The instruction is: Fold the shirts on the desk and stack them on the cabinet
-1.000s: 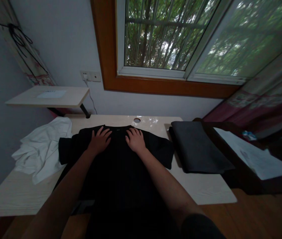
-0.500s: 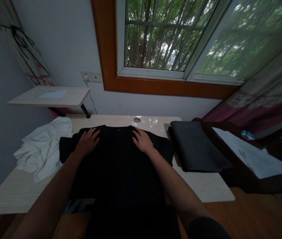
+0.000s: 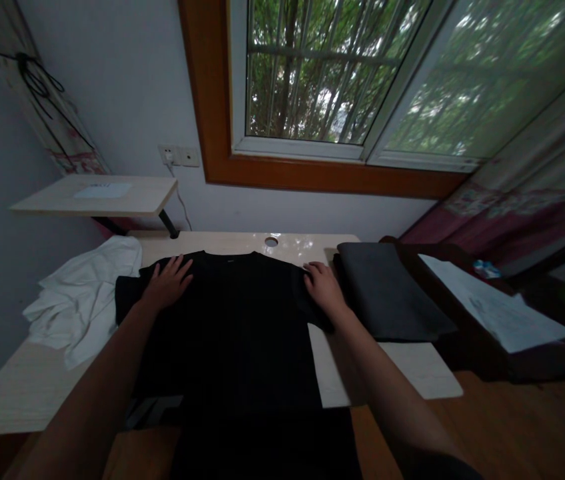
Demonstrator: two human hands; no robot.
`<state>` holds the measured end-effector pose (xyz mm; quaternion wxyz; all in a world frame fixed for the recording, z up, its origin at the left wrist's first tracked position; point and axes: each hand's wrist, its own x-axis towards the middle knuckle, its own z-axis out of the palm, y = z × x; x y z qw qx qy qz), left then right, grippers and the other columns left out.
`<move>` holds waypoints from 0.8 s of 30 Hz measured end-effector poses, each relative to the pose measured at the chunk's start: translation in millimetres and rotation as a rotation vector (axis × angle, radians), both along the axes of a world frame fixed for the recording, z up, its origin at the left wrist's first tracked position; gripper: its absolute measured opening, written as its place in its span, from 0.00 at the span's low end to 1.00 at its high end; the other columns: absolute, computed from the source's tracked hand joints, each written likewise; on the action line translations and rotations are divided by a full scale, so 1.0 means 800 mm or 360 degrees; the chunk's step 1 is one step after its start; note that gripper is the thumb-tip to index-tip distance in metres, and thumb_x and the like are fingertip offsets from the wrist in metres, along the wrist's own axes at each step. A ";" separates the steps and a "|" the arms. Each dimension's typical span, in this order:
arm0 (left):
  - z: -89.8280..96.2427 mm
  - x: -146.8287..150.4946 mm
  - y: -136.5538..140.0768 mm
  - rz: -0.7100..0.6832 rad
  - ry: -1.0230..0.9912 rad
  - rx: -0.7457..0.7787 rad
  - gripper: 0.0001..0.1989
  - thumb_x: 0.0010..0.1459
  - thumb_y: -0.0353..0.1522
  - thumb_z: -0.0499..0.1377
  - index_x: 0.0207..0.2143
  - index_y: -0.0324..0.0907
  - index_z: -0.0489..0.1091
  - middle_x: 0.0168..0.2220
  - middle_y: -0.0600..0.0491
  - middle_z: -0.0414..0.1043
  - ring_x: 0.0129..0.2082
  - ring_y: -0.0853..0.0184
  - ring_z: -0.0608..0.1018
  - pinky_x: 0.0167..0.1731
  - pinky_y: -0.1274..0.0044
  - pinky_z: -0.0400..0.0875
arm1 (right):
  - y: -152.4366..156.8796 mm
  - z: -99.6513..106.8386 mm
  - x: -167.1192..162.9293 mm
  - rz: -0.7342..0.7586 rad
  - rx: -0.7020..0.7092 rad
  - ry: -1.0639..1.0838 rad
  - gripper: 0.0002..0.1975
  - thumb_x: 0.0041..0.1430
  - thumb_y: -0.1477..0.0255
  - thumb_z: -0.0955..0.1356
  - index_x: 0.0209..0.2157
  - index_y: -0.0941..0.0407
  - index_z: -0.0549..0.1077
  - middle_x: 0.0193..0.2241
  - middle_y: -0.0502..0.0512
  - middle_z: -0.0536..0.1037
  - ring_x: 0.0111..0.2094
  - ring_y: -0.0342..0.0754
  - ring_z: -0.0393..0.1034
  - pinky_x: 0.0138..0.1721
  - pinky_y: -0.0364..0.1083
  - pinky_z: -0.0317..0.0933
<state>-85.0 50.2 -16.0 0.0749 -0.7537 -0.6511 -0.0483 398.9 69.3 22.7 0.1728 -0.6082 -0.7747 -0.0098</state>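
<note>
Head view: the right hand (image 3: 325, 287) has slid farther from the left hand (image 3: 166, 285); both rest unclenched atop a black T-shirt (image 3: 235, 327).

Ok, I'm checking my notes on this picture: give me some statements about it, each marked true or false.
1. The left hand rests on the black shirt. True.
2. The black shirt is folded into a bundle. False: it is spread out.
3. The white cloth lies crumpled on the table. True.
4. The white cloth is right of the black shirt. False: it is left of it.
5. The right hand is at the sleeve nearest the dark gray item. True.
6. The left hand touches the dark gray item. False: it is on the black shirt.
</note>
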 end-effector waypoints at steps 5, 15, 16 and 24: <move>0.002 -0.001 0.002 -0.0012 0.0005 -0.0044 0.30 0.70 0.45 0.43 0.71 0.47 0.52 0.73 0.43 0.46 0.72 0.50 0.52 0.64 0.46 0.50 | -0.024 0.011 0.019 -0.0162 -0.0077 -0.0313 0.18 0.66 0.68 0.65 0.56 0.57 0.72 0.52 0.65 0.73 0.52 0.59 0.66 0.55 0.54 0.59; 0.022 0.057 -0.019 -0.0155 -0.0139 0.0217 0.24 0.65 0.32 0.49 0.63 0.47 0.65 0.69 0.45 0.59 0.71 0.52 0.57 0.67 0.47 0.47 | -0.013 0.017 0.036 -0.0284 -0.0406 -0.0438 0.20 0.62 0.64 0.71 0.49 0.63 0.73 0.46 0.75 0.76 0.52 0.65 0.70 0.53 0.56 0.61; 0.023 0.069 -0.021 -0.0203 -0.0168 0.0199 0.23 0.65 0.31 0.50 0.62 0.47 0.67 0.67 0.45 0.62 0.70 0.52 0.59 0.66 0.47 0.49 | -0.009 0.017 0.037 -0.0268 -0.0449 -0.0411 0.18 0.61 0.65 0.71 0.48 0.63 0.74 0.46 0.75 0.77 0.52 0.65 0.71 0.53 0.57 0.61; 0.036 0.199 -0.058 -0.0766 -0.0418 0.0003 0.21 0.69 0.38 0.49 0.62 0.49 0.67 0.64 0.49 0.68 0.69 0.57 0.61 0.68 0.54 0.50 | 0.002 0.028 0.049 -0.0144 -0.0695 -0.0139 0.10 0.55 0.69 0.74 0.40 0.56 0.78 0.37 0.59 0.82 0.39 0.52 0.78 0.37 0.44 0.65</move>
